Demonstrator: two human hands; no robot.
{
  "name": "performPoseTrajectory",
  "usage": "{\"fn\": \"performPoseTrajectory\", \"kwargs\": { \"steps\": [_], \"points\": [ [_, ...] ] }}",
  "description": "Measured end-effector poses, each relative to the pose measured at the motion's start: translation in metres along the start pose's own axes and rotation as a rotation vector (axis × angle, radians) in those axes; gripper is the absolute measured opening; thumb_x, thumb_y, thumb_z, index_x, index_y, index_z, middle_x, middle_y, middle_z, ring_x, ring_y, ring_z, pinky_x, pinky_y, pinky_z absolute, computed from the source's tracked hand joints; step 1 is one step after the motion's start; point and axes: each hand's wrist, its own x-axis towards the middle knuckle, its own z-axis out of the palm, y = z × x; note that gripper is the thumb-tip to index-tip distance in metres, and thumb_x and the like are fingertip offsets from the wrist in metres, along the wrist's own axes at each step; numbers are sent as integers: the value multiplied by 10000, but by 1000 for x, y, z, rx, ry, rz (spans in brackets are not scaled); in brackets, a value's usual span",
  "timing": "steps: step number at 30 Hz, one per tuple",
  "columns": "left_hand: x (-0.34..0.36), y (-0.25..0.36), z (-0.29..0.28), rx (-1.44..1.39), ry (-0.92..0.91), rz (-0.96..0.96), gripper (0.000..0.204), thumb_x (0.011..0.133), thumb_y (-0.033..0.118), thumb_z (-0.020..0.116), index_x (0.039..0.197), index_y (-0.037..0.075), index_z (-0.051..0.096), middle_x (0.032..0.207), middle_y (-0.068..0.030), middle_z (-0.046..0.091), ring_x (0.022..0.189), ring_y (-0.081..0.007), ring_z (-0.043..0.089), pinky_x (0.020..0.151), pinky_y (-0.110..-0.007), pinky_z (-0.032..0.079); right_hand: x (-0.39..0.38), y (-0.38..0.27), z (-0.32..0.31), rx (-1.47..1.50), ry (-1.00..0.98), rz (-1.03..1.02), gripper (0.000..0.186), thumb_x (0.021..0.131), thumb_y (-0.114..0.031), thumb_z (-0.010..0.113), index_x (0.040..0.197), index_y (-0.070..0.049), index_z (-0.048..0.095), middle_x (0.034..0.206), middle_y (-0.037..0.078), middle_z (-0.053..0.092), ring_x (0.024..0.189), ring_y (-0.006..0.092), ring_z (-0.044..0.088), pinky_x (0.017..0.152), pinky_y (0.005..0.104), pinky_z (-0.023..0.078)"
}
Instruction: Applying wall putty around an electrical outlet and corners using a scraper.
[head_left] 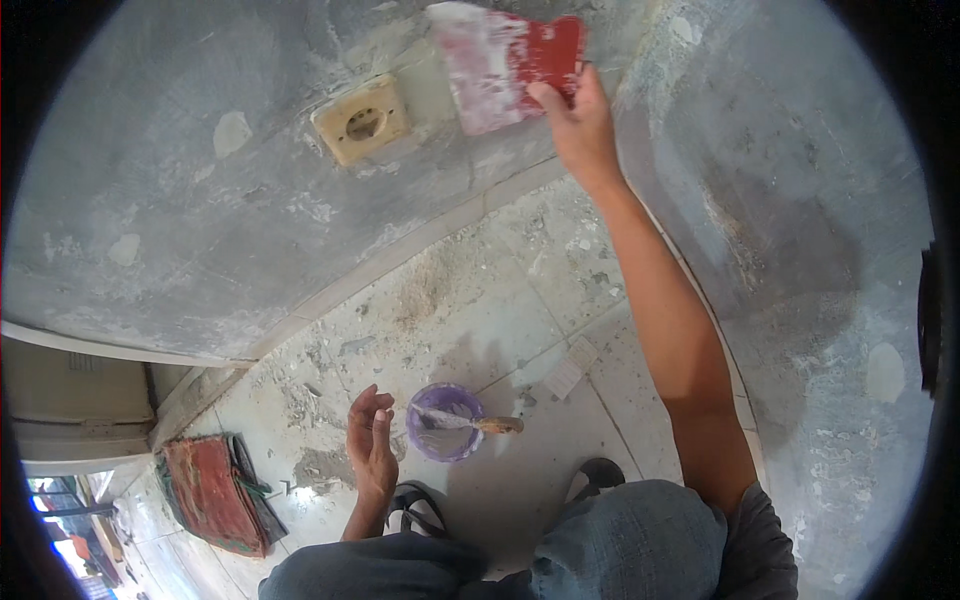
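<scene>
My right hand (585,135) grips a red plastic spreader (545,45), partly coated in white paste, up at the grey wall (230,230), right of a cream wall socket (360,120). My left hand (372,440) hangs low with fingers loosely curled and apart, holding nothing. Just right of it, a purple bowl (445,445) of pale paste rests on the tiled floor, with a wooden-handled putty knife (495,425) lying across it.
A folded red, dusty sheet or sack (210,490) lies at lower left beside a doorway (75,410). A second wall (830,300) runs along my right. Flakes and dust (420,300) litter the tiles, and my sandalled feet (415,510) are below.
</scene>
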Motion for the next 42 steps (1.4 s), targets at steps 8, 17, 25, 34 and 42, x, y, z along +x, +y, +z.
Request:
{"fn": "performPoseTrajectory", "kwargs": {
  "steps": [8, 17, 25, 34, 42],
  "points": [
    [-4, 5, -6, -26, 43, 4, 412, 983, 230, 516, 1338, 30, 455, 1149, -97, 560, 1111, -199, 514, 981, -360, 395, 2, 17, -58, -199, 321, 93, 277, 895, -132, 665, 1105, -15, 528, 1066, 85, 651, 916, 124, 603, 852, 280, 467],
    [0, -7, -9, -2, 30, 32, 409, 987, 240, 514, 1333, 31, 456, 1129, -92, 568, 1094, -194, 522, 964, -364, 410, -13, 1, -31, -32, 245, 38, 327, 863, -212, 690, 1051, -19, 505, 922, 116, 683, 824, 191, 648, 760, 330, 500],
    [2, -2, -5, -2, 28, 64, 422, 995, 290, 511, 1345, 59, 461, 1146, -65, 571, 1111, -183, 521, 970, -360, 409, -11, 32, -49, -333, 329, 24, 272, 882, -166, 652, 1042, 2, 508, 900, 158, 661, 818, 275, 652, 754, 376, 500],
    [-3, -9, -16, -8, 72, 70, 383, 988, 199, 515, 1328, 29, 466, 1115, -99, 577, 1053, -186, 535, 924, -333, 426, -123, -21, -57, 348, 400, 505, 217, 937, -163, 611, 1131, -93, 544, 1086, 36, 621, 948, 117, 586, 820, 322, 475],
    [12, -4, -6, 41, 38, 96, 374, 981, 180, 534, 1314, 17, 483, 1080, -75, 591, 1017, -141, 545, 867, -280, 449, -164, -64, -49, 699, 86, 928, 354, 929, -120, 619, 1267, -138, 514, 1160, -21, 605, 1015, 111, 573, 867, 265, 452]
  ]
}}
